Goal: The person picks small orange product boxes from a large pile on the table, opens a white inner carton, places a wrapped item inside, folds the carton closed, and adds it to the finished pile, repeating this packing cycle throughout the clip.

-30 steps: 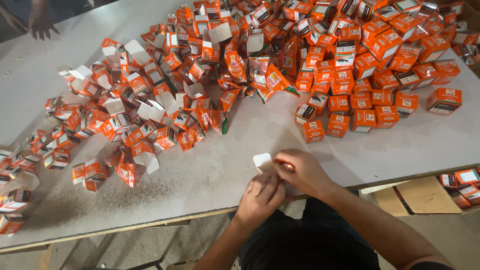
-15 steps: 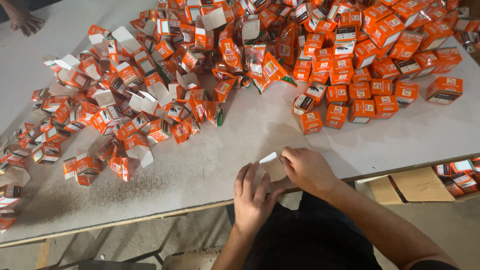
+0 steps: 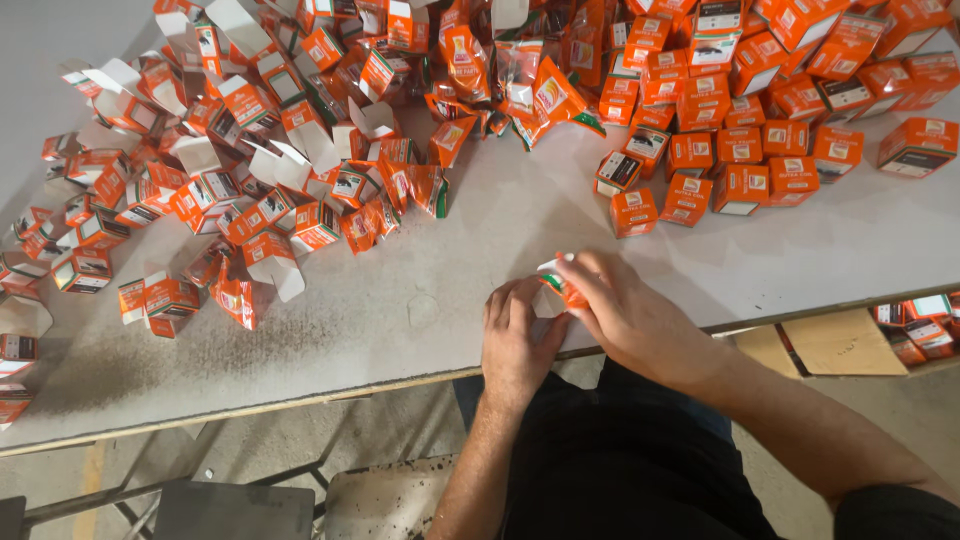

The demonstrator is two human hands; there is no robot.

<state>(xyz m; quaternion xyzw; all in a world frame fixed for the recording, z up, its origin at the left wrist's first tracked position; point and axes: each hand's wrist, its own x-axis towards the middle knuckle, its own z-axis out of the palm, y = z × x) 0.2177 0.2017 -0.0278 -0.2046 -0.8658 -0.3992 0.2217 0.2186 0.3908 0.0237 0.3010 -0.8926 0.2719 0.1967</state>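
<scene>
Both hands meet at the near edge of a grey table [image 3: 420,300]. My left hand [image 3: 518,335] and my right hand [image 3: 625,310] together hold one small orange-and-white carton [image 3: 562,288], which is mostly hidden between the fingers. A big heap of open, unfolded orange cartons [image 3: 270,170] with white flaps spreads over the table's left and middle. Closed orange cartons [image 3: 740,150] stand grouped at the upper right, an arm's reach beyond my right hand.
Flat brown cardboard [image 3: 840,340] and more orange cartons [image 3: 925,325] lie on the floor under the table's right end. A grey stool seat [image 3: 385,500] and metal frame [image 3: 230,505] sit below the table edge in front of my dark-clothed lap.
My hands have shifted a little and closed round the small carton; its white flap, sticking up before, is now folded in, with orange showing between my fingers.
</scene>
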